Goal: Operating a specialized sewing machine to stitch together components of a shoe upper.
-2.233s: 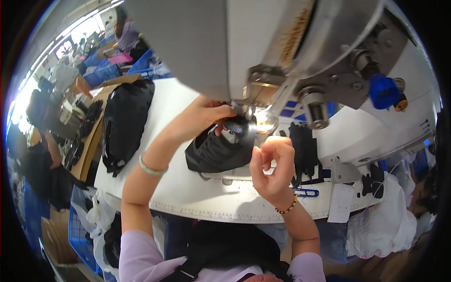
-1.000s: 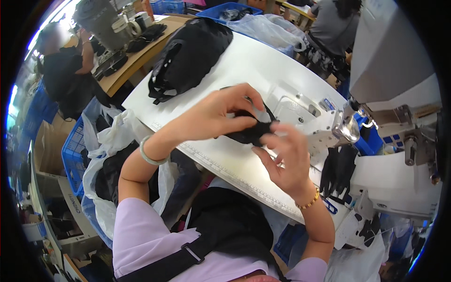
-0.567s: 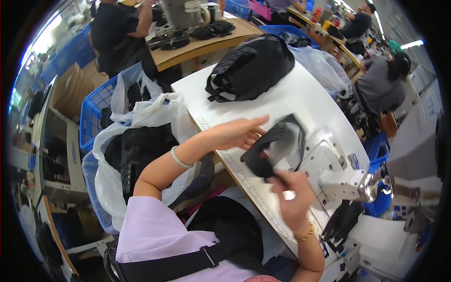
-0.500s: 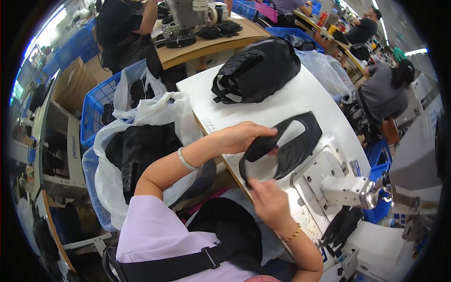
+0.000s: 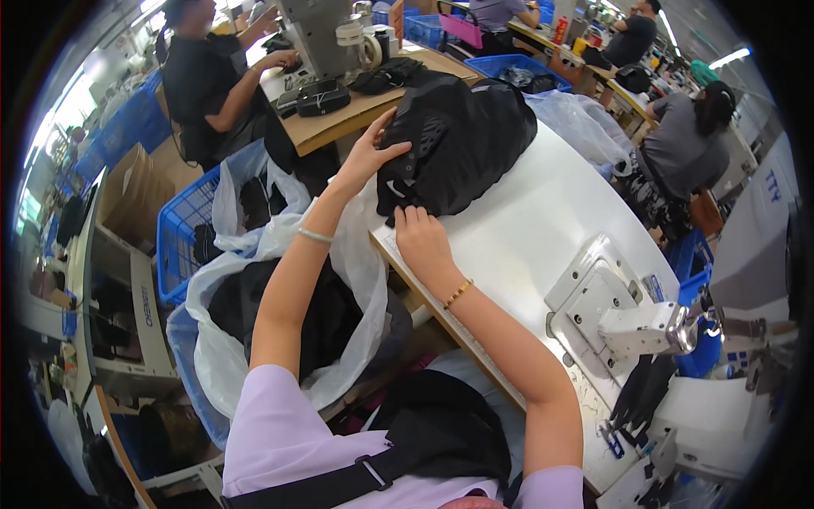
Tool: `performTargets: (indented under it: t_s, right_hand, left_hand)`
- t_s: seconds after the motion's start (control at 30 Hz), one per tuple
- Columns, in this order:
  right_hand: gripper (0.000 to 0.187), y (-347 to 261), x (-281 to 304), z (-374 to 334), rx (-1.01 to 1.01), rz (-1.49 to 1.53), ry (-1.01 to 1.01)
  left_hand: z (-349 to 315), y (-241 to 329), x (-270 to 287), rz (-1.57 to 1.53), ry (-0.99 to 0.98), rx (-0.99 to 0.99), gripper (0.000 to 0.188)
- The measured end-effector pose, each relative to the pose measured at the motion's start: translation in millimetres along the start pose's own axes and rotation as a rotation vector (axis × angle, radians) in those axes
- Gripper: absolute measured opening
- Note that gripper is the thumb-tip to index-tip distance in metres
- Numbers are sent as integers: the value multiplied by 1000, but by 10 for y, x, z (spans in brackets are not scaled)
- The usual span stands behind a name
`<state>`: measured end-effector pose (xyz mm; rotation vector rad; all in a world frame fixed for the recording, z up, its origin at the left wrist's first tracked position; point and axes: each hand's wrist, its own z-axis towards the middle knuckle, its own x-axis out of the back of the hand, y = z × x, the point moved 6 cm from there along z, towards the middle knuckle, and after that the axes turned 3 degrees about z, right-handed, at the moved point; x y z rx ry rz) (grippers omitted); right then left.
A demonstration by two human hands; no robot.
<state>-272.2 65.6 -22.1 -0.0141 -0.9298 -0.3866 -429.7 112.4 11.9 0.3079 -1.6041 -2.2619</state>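
Observation:
A heap of black fabric pieces [image 5: 487, 140] lies at the far end of the white table, with a perforated panel and a bit of white showing on its left side. My left hand [image 5: 370, 154] grips the heap's left edge, thumb laid over the cloth and fingers along the outer side. Close to the table's edge, my right hand [image 5: 421, 242] pinches the lower corner of the same black fabric, fingers bunched together. Folds hide where one piece ends and another begins.
A white sewing machine arm and plate [image 5: 627, 327] stand at the table's right. Black strips [image 5: 642, 392] hang beside it. Left of the table, a plastic-lined blue bin [image 5: 199, 365] holds black pieces; a blue basket [image 5: 178, 225] sits behind. Another person [image 5: 212, 81] works across from me.
Both hands have moved away and left, from above the table's middle to the heap. The looped black piece they held apart now seems to lie against the heap.

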Motion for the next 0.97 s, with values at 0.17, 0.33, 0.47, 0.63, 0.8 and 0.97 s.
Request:
performTargets:
  t_s: [0.17, 0.33, 0.47, 0.63, 0.8, 0.97]
  right_hand:
    - [17, 181, 81, 132, -162, -81, 104]
    - [13, 1263, 482, -159, -434, 518, 505]
    - [40, 3032, -314, -425, -1363, 1040, 585]
    - [55, 3874, -846, -360, -1534, 967, 333]
    - [58, 3763, -1177, 125, -1636, 1266, 37]
    - [57, 3515, -1017, 461, -1453, 1276, 118]
  left_hand:
    - [281, 98, -77, 708, 193, -164, 83]
    - [27, 309, -292, 852, -63, -336, 94]
    - [230, 183, -513, 883, -162, -280, 95]
    - [379, -58, -638, 709, -171, -267, 92]
    - [347, -22, -612, 742, -199, -148, 89]
    - [396, -85, -620, 735, -201, -84, 86]
